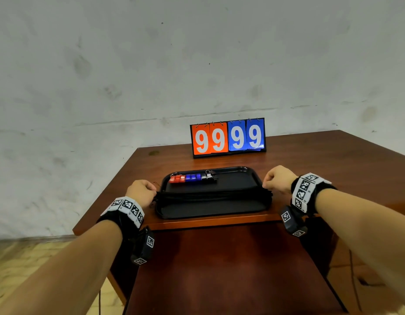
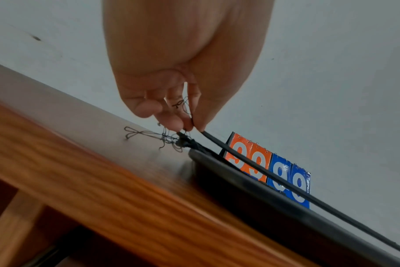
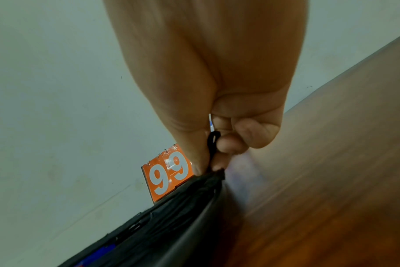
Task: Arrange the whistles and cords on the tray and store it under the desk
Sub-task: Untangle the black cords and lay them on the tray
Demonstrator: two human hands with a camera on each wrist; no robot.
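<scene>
A black tray (image 1: 242, 173) sits on the brown desk (image 1: 333, 160). Along its far left side lie red, blue and silver whistles (image 1: 192, 177) in a row. Several black cords (image 1: 212, 194) stretch side by side across the tray's middle. My left hand (image 1: 141, 190) is at the tray's left edge, pinching the left end of one cord (image 2: 240, 159) between thumb and fingers (image 2: 169, 121). My right hand (image 1: 277, 179) is at the tray's right edge, pinching the same bundle's right end as a small black loop (image 3: 212, 142). Thin thread loops (image 2: 146, 134) from the cord ends lie on the desk.
A flip scoreboard (image 1: 227, 137) reading 9 9 9 9 in orange and blue stands behind the tray. The tray (image 2: 251, 187) lies close to the desk's front edge (image 1: 208, 220). A grey wall (image 1: 197, 64) rises behind the desk, with tiled floor (image 1: 26, 264) at the left.
</scene>
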